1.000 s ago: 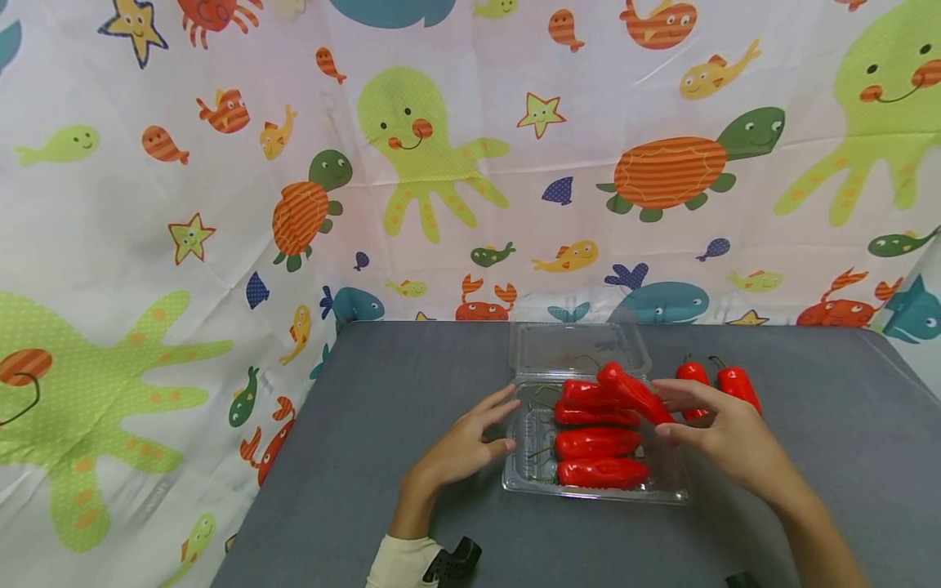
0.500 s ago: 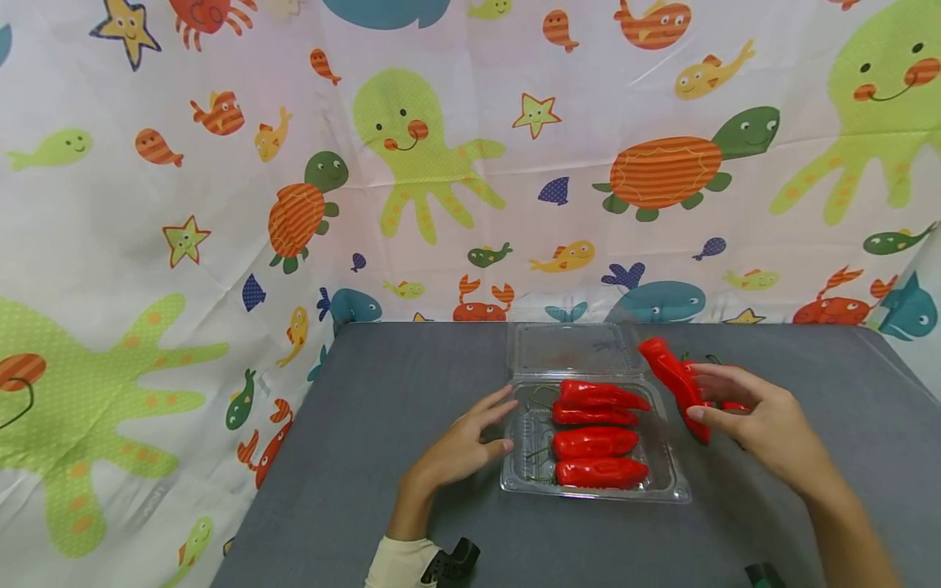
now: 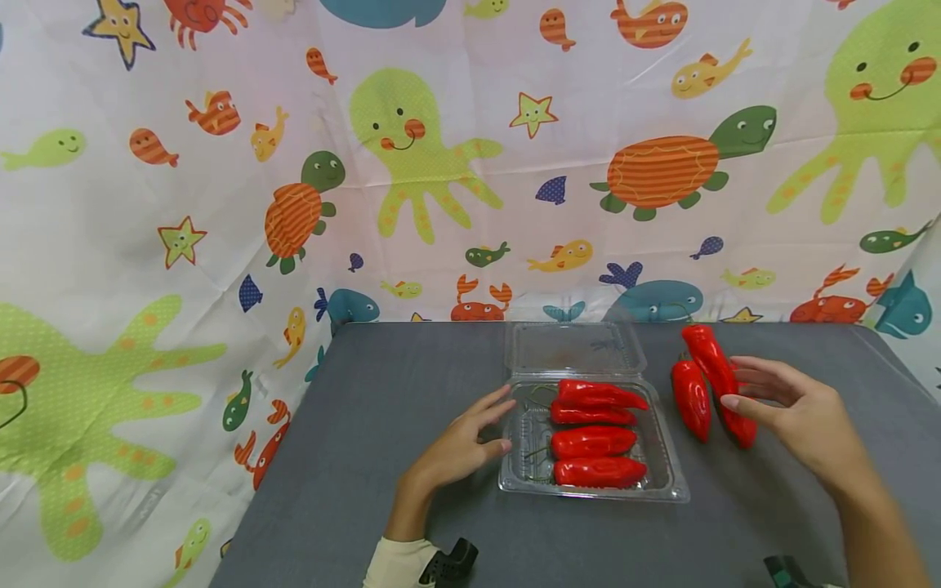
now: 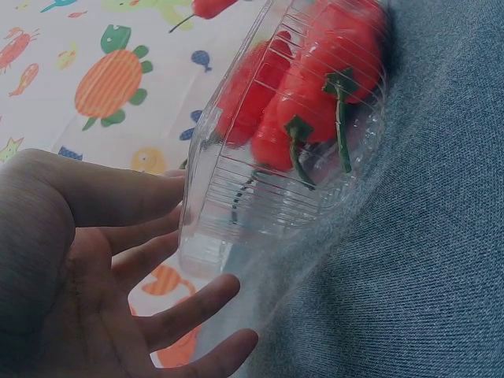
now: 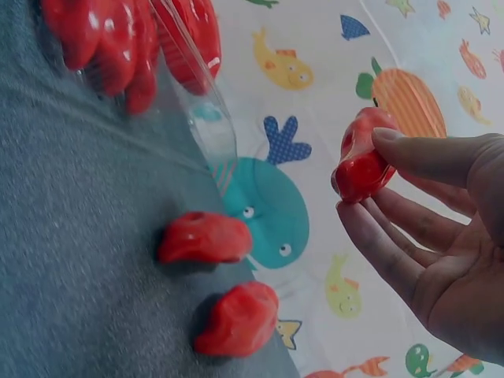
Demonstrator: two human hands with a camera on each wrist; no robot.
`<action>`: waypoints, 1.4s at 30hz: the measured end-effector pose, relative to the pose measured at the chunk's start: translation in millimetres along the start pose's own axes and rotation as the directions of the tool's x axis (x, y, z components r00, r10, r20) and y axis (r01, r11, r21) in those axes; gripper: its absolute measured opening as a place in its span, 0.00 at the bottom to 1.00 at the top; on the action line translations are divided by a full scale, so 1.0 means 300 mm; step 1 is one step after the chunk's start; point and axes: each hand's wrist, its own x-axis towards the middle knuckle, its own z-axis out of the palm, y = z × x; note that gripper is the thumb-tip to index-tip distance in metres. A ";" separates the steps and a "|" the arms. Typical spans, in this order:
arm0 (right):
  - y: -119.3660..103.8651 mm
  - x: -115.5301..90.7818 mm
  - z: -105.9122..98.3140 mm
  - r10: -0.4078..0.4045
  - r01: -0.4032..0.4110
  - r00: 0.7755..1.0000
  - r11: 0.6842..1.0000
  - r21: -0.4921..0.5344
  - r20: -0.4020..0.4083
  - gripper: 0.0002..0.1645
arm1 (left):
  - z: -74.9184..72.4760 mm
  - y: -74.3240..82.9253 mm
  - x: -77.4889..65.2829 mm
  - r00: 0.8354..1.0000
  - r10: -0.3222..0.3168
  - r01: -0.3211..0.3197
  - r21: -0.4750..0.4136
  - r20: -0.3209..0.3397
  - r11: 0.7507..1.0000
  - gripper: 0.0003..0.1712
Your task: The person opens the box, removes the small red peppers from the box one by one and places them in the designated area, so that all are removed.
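1 red pepper (image 3: 711, 359) is pinched btwn thumb & fingers of R hand (image 3: 797, 412), held above the table (image 3: 367, 425), right of the clear box (image 3: 665, 457); 2 loose peppers (image 5: 206, 238) lie on the table nearby. Box lid (image 3: 566, 349) hinged back, w/ 4 boxed peppers (image 3: 594, 442) inside, stems left. L hand (image 3: 459, 445) spread wide at box's L rim; contact hard to tell.

Red pepper (image 3: 715, 371) in right fingers (image 3: 746, 406) moved rightward from over clear container (image 3: 665, 469) to near loose peppers (image 5: 206, 236).
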 end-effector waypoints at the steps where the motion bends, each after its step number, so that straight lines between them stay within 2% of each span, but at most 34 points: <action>1: 0.008 0.002 -0.005 -0.001 0.001 1.000 1.000 0.003 -0.007 0.40 | -0.001 0.000 0.000 1.000 0.000 0.000 -0.002 -0.001 1.000 0.37; 8: 0.047 0.016 -0.012 0.047 -0.048 0.998 0.998 -0.034 -0.048 0.43 | -0.004 0.002 0.000 1.000 0.009 -0.009 -0.007 0.001 1.000 0.37; 18: 0.102 0.033 -0.022 0.147 -0.148 0.989 0.988 -0.052 -0.033 0.46 | -0.005 0.003 0.000 1.000 0.019 -0.019 -0.015 0.000 1.000 0.37; 24: 0.141 0.041 -0.033 0.219 -0.220 0.975 0.975 -0.038 -0.037 0.46 | -0.004 0.004 0.002 1.000 0.011 -0.011 -0.010 -0.001 1.000 0.37; 42: 0.246 0.048 -0.065 0.356 -0.359 0.930 0.933 -0.029 -0.087 0.45 | 0.001 0.001 0.001 1.000 0.006 -0.006 -0.009 -0.002 1.000 0.37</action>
